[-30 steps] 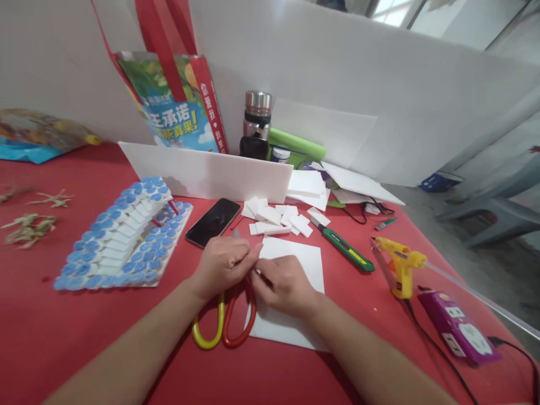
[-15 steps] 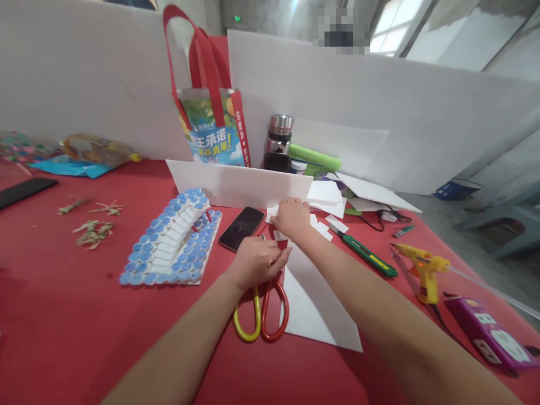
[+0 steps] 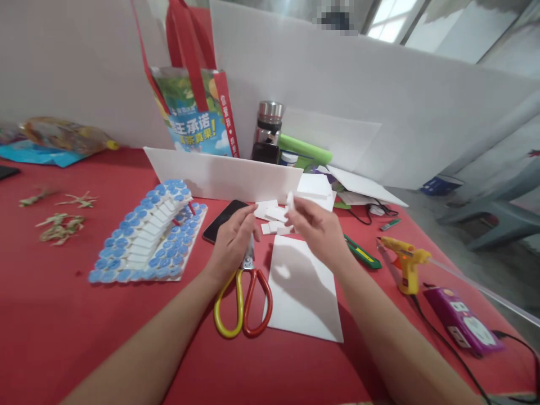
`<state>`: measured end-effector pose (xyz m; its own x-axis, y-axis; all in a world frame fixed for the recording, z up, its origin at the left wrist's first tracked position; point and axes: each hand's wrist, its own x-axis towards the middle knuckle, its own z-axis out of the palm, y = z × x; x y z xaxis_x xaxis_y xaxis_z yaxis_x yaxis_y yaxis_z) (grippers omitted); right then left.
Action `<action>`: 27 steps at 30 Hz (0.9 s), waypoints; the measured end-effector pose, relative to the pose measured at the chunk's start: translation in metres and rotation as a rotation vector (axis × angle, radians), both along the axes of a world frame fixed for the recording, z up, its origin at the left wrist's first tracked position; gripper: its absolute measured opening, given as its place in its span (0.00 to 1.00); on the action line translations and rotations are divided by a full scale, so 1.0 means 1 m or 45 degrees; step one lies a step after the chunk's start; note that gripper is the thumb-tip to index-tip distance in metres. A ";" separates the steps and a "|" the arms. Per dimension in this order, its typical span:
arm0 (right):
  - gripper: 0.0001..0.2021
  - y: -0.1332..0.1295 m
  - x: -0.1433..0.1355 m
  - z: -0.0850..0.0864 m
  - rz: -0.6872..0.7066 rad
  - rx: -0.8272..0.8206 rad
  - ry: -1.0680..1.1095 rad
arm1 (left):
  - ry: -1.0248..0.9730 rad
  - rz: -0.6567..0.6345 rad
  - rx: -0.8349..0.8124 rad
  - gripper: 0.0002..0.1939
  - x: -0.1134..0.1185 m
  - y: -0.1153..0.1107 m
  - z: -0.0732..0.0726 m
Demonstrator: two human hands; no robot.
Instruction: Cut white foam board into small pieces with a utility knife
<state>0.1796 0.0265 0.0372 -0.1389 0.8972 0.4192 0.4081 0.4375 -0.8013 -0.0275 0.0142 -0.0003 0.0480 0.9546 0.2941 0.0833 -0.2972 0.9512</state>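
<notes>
My right hand is raised above the sheet, pinching a small white foam board piece between thumb and fingers. My left hand hovers, loosely curved and holding nothing visible, over the blades of the scissors, which have one yellow and one red handle. Partly behind that hand lies a black phone. Several small white pieces are scattered between the hands. Nearer to me is a white foam board sheet. A green utility knife is partly covered by my right hand.
At left stands a model with blue discs and white steps, with dried grass bundles beyond. A white board strip stands upright before a bag and a metal bottle. A yellow glue gun and purple device are right.
My right hand has lifted from the small pieces and come nearer with one pinched in it. My left hand has moved left and loosened. The view has shifted slightly to the right.
</notes>
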 end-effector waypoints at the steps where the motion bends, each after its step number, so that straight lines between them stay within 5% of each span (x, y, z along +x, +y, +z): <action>1: 0.17 -0.012 0.005 -0.006 0.014 0.041 -0.045 | -0.080 -0.101 -0.110 0.32 0.003 -0.002 0.002; 4: 0.20 -0.032 0.012 -0.026 0.080 0.145 -0.127 | -0.158 -0.324 -0.314 0.38 0.015 -0.009 0.007; 7: 0.23 -0.033 0.014 -0.039 0.197 0.131 -0.040 | -0.118 -0.365 -0.374 0.37 0.023 -0.014 0.005; 12: 0.36 -0.022 0.020 -0.042 0.180 -0.433 0.403 | -0.064 -0.217 -0.358 0.30 0.021 -0.011 0.000; 18: 0.25 -0.021 0.015 -0.044 0.244 -0.723 0.760 | -0.162 -0.137 -0.408 0.28 0.015 -0.006 0.001; 27: 0.21 -0.024 0.013 -0.045 0.331 -0.718 0.870 | -0.208 -0.231 -0.308 0.23 0.015 -0.009 0.000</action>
<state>0.1923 0.0027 -0.0082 -0.2478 0.9688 -0.0056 -0.2882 -0.0792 -0.9543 -0.0129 0.0053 0.0000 0.1945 0.9778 0.0778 -0.1095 -0.0572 0.9923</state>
